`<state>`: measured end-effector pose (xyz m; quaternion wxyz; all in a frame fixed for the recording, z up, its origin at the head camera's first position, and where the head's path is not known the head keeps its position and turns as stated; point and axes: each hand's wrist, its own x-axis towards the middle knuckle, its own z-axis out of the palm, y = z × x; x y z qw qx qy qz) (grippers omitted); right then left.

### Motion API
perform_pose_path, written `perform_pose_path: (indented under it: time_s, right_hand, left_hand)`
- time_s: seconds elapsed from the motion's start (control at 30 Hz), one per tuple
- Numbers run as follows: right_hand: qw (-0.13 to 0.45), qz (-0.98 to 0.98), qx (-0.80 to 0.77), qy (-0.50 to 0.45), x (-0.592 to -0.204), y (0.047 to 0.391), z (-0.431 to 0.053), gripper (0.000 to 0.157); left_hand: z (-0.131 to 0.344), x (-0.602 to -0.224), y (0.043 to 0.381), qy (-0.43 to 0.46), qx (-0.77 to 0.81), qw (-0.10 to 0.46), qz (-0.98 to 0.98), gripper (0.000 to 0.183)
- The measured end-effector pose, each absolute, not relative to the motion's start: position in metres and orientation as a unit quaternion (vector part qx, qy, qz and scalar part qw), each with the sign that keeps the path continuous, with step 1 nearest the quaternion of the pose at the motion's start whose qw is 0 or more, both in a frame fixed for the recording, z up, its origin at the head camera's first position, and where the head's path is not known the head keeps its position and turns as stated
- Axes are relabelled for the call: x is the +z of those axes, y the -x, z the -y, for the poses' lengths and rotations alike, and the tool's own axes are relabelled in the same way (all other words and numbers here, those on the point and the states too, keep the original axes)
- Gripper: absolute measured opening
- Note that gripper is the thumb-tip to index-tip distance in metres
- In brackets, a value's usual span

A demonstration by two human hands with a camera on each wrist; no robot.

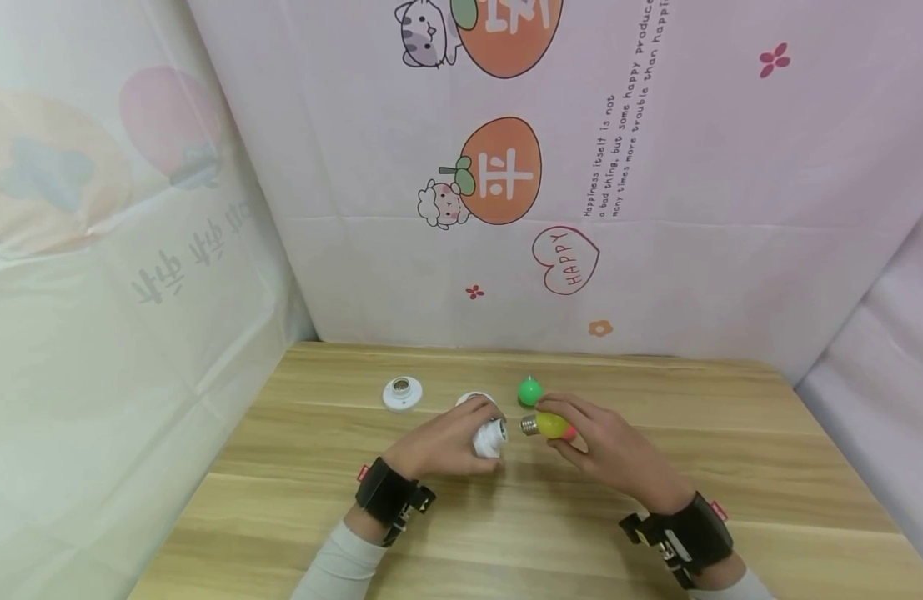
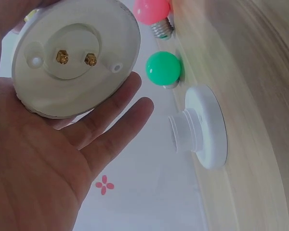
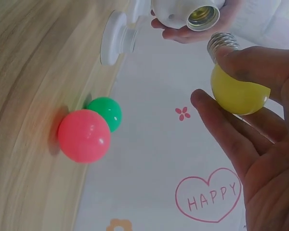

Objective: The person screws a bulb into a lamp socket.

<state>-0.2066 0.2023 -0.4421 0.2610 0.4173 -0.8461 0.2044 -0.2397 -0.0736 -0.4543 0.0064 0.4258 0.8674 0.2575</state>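
My left hand (image 1: 448,442) grips a white lamp socket (image 1: 489,438) by its round base, its opening turned toward the right hand. Two brass screws show on the underside of that base (image 2: 77,91) in the left wrist view. My right hand (image 1: 611,446) pinches a yellow light bulb (image 1: 551,425) between thumb and fingers. The bulb's metal screw cap (image 3: 222,43) points at the socket's opening, with a small gap between them. Both are held above the table.
Behind the hands, a green bulb (image 1: 530,392) and a pink bulb (image 3: 84,136) stand on the wooden table (image 1: 318,467). One white socket (image 1: 402,392) sits at the back left; another (image 1: 472,396) is partly hidden behind the left hand. A printed cloth (image 1: 386,275) hangs behind.
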Motion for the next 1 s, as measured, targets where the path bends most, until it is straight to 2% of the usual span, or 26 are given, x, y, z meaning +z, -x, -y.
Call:
perform_pose_path:
  time_s: [0.67, 1.0]
  right_hand:
    - [0.247, 0.844, 0.219, -0.422, -0.444, 0.205, -0.201, 0.064]
    - [0.243, 0.846, 0.221, -0.421, -0.445, 0.204, -0.2, 0.064]
  left_hand:
    - [0.062, -0.45, 0.239, -0.439, 0.262, 0.008, -0.86, 0.047]
    - [0.053, -0.445, 0.238, -0.454, 0.256, -0.007, -0.853, 0.056]
